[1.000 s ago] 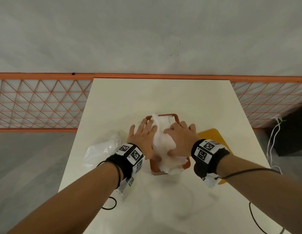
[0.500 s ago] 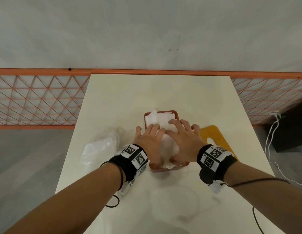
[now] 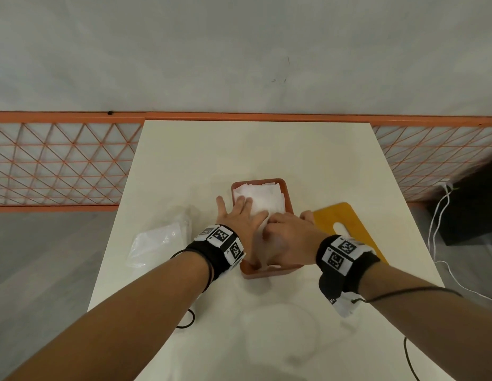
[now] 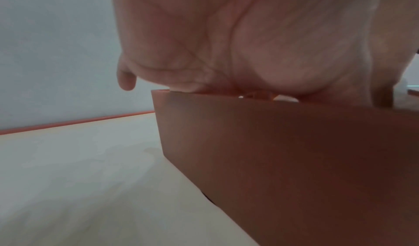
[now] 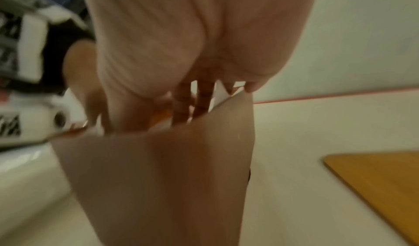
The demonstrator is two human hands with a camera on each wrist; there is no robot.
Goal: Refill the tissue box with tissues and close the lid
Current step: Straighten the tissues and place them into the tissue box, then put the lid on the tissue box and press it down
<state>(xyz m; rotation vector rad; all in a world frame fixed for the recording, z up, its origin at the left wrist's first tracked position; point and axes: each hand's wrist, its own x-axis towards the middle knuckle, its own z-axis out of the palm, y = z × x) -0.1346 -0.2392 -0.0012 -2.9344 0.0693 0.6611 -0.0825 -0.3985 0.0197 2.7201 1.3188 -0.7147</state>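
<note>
Tissue box (image 3: 268,272): the open reddish-brown box is sitting near the middle of the cream tabletop (image 3: 256,149), its long side running away from the person; its lid is not on it.
Tissues (image 3: 262,198): a white stack is lying inside the box, filling it up to about the rim; the far part is showing bare, the near part is lying under both hands.
Left hand (image 3: 243,218): it is lying flat on the left half of the tissues, palm down; its fingers (image 3: 240,202) are stretching out straight and slightly spread, pressing on the paper, with the thumb reaching out over the left wall of the box. The left wrist view is showing the palm resting on the box rim.
Right hand (image 3: 287,236): it is resting on the near right part of the tissues, touching the left hand; its fingers (image 5: 181,102) are bending downward into the box along the right wall, pushing the paper in. I cannot tell whether they are pinching any of it.
Lid (image 3: 346,220): a yellow wooden board with an oval slot is lying flat on the tabletop just right of the box, partly hidden by the right wrist.
Plastic wrapper (image 3: 159,240): a clear crumpled bag is lying on the tabletop left of the box, apart from it.
Wristbands (image 3: 221,240): black bands with square printed markers are sitting on both wrists.
</note>
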